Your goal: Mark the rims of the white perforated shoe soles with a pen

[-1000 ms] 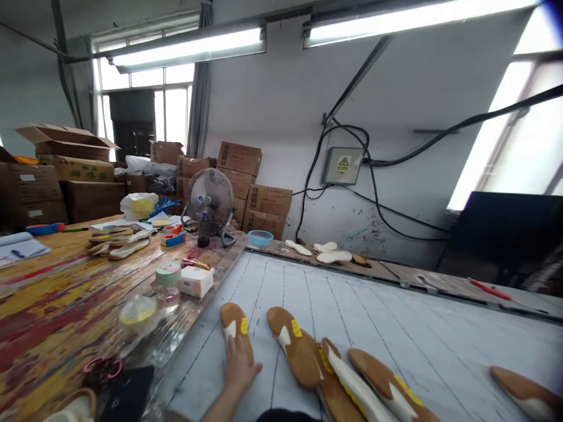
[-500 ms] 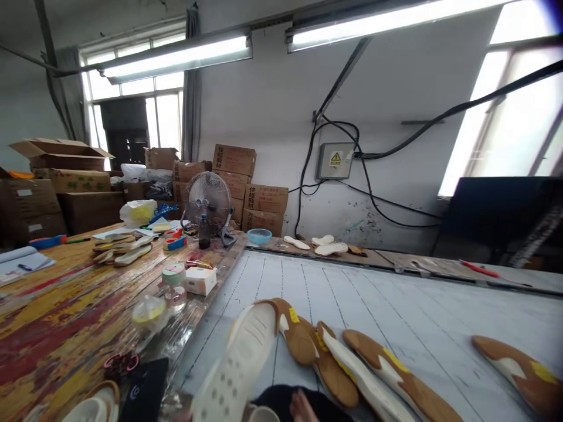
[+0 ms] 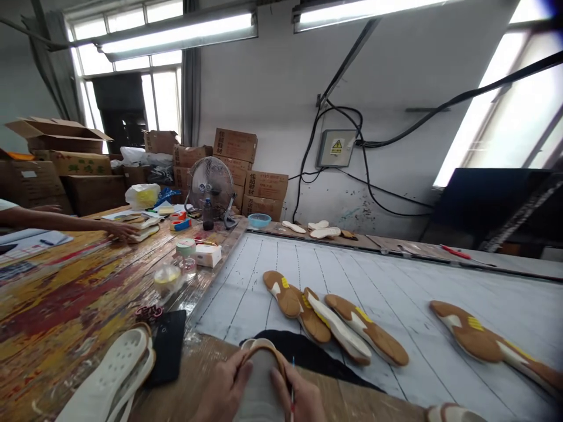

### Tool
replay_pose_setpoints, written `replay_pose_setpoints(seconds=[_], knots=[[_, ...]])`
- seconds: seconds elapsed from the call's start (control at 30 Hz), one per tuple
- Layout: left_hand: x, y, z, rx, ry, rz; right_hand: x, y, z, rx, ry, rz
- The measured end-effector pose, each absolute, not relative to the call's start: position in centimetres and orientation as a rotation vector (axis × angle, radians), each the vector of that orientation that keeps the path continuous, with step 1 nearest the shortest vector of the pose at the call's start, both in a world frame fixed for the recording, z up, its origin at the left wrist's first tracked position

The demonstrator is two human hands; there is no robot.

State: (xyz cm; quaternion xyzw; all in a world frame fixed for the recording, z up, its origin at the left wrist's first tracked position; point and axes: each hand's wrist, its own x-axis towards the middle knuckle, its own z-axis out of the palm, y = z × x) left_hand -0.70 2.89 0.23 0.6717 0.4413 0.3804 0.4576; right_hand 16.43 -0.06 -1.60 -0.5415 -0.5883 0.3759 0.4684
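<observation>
My left hand (image 3: 224, 391) and my right hand (image 3: 297, 398) grip a curved shoe insole (image 3: 259, 378) with a tan rim and a pale grey face, bent into an arch low in the view. A thin pen (image 3: 292, 390) stands up between the fingers of my right hand. Beyond my hands, several tan-and-white insoles with yellow marks (image 3: 284, 295) lie on the white lined table (image 3: 246, 293). A white perforated insole (image 3: 105, 375) lies to my left on the paint-stained wooden bench (image 3: 57, 293).
A co-worker's hand (image 3: 118, 231) rests on a stack of insoles at the far left of the bench. A black pad (image 3: 167, 346) lies next to the white insoles. Tape rolls, a tissue box, a bottle and a fan stand along the bench; cartons are stacked behind.
The insole has come down from high in the view and is now bent between both hands, with the pen showing. A co-worker's arm has entered at the left.
</observation>
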Motion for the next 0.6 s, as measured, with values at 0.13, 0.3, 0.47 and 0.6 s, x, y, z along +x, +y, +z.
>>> replay_pose_setpoints(seconds=[0.13,0.3,0.47,0.6], knots=[[0.2,2.1,1.1,1.468,1.031,0.972,17.7,-0.5,0.4,-1.18,-1.319,1.306],[0.6,1.7,1.4,1.432,1.022,0.94,18.2,0.2,-1.8,-1.116,-1.206,1.49],[0.7,1.4,1.5,1.65,1.205,0.862,17.3,-0.5,-2.2,-1.236,-1.259,1.25],[0.1,1.6,-0.5,1.75,1.375,0.71,17.2,-2.5,-0.9,-1.398,-1.367,0.783]])
